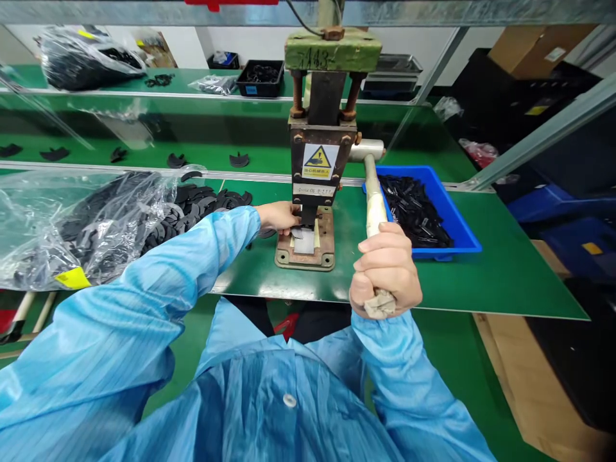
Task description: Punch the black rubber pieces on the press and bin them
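Observation:
A hand press (315, 147) with a yellow warning label stands on the green table. My right hand (387, 273) is wrapped round the press lever (374, 199), which is covered in pale tape. At the base plate (327, 240) of the press, my left hand (280, 217) has its fingers closed on a small dark plastic part (302, 230) under the ram. The fingers and the ram hide most of that part. Left of this hand lies a pile of curved black plastic parts (192, 208), spilling from a clear plastic bag (72, 224).
A blue bin (464, 234) of black parts stands right of the lever. Several curved pieces (239, 159) lie spaced along the ledge behind. On the back shelf are a black tray (260, 88) and a filled bag (86, 61). A metal frame post (543, 131) slants at right.

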Motion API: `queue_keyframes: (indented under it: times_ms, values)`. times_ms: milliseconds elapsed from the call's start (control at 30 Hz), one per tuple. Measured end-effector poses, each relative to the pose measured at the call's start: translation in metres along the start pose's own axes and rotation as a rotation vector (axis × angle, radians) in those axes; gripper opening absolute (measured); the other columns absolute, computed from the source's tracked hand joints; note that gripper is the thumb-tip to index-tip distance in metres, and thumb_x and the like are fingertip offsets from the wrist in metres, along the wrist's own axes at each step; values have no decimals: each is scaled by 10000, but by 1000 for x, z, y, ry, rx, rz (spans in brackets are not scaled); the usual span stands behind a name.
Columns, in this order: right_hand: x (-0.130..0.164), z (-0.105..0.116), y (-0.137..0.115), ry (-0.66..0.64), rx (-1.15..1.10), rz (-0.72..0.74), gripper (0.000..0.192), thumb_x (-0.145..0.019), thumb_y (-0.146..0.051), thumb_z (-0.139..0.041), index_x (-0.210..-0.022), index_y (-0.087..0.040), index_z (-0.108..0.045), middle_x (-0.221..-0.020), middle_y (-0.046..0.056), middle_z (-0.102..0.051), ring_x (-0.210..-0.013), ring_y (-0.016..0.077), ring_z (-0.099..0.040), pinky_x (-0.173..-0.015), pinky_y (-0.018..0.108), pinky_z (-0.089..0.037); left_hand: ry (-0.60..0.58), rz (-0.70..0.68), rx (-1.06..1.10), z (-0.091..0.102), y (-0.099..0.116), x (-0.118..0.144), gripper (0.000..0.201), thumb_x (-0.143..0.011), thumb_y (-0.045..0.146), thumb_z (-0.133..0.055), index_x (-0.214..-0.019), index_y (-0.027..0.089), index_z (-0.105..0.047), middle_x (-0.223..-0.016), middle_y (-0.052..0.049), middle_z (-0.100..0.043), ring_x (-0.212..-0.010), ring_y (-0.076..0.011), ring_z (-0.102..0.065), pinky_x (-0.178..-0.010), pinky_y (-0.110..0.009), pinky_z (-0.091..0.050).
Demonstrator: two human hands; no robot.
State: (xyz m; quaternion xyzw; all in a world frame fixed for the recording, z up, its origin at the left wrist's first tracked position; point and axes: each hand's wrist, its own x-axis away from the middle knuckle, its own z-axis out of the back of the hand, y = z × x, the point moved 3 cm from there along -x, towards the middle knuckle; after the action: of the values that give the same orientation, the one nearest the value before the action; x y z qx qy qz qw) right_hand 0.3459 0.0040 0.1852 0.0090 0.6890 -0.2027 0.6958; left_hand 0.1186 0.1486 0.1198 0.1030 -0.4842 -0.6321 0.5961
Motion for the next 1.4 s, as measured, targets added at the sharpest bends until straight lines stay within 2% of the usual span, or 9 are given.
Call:
queue_keyframes:
  times_ms: [233,333,400,567,700,833,1067,1233,1400]
  values:
    - [-2,3,0,-49,1,-2,201,-928,-322,-678,-770,-260,-570,-717,-56,-654,-864,182,-716,-1059,578,-586,79,-8,159,-13,-6,6,251,-968,391,-781,-1034,177,-670,-610,12,-636,-450,-113,-596,-452,-200,-436]
    - [-3,4,1,-57,6,25,186,-903,-305,-696,-772,-261,-572,-722,-63,-659,-850,181,-717,-1052,579,-594,-16,-80,364,4,-19,14,265,-988,423,-732,-1026,173,-652,-800,-64,-735,-589,-147,-697,-541,-238,-530]
    - [-4,4,1,-55,0,38,172,-878,-280,-709,-770,-254,-577,-719,-65,-661,-843,176,-719,-1045,563,-601,25,-174,395,29,-34,23,296,-975,449,-730,-1054,170,-669,-944,-95,-768,-672,-145,-712,-601,-250,-550]
    - [-4,3,2,-45,-5,30,166,-870,-254,-715,-766,-242,-586,-711,-55,-669,-835,179,-724,-1040,554,-602,335,-280,-270,76,-77,46,318,-883,438,-786,-1072,184,-762,-1028,-79,-772,-953,-218,-705,-885,-311,-549]
    - [-4,4,3,-40,3,32,165,-854,-246,-722,-764,-240,-584,-703,-49,-659,-818,184,-718,-1030,567,-602,342,-320,-734,59,-98,44,463,-862,541,-792,-1173,197,-788,-1243,-137,-712,-1206,-324,-637,-1090,-414,-480]
    - [-5,5,2,-69,23,47,178,-880,-261,-711,-770,-240,-573,-702,-45,-647,-821,185,-721,-1032,576,-602,314,-300,-823,40,-103,32,469,-881,560,-772,-1156,180,-771,-1234,-157,-681,-1181,-335,-626,-1065,-423,-475]
    - [-5,3,3,-42,27,59,202,-899,-294,-690,-758,-242,-557,-694,-47,-635,-810,181,-710,-1000,587,-603,273,-361,-679,29,-86,39,212,-867,368,-744,-808,219,-605,-901,-67,-640,-901,-245,-627,-826,-331,-479]
    - [-5,2,4,-45,17,52,202,-882,-295,-705,-760,-248,-551,-689,-50,-627,-803,186,-710,-999,587,-597,339,-262,-236,28,-83,52,336,-880,348,-699,-702,243,-434,-624,27,-471,-638,-164,-523,-603,-263,-369]
    - [-5,2,4,-29,5,40,233,-875,-305,-715,-743,-240,-535,-682,-48,-621,-801,191,-701,-1007,600,-581,293,-211,103,23,-86,50,408,-817,332,-801,-669,228,-435,-568,71,-401,-529,-102,-434,-532,-219,-290]
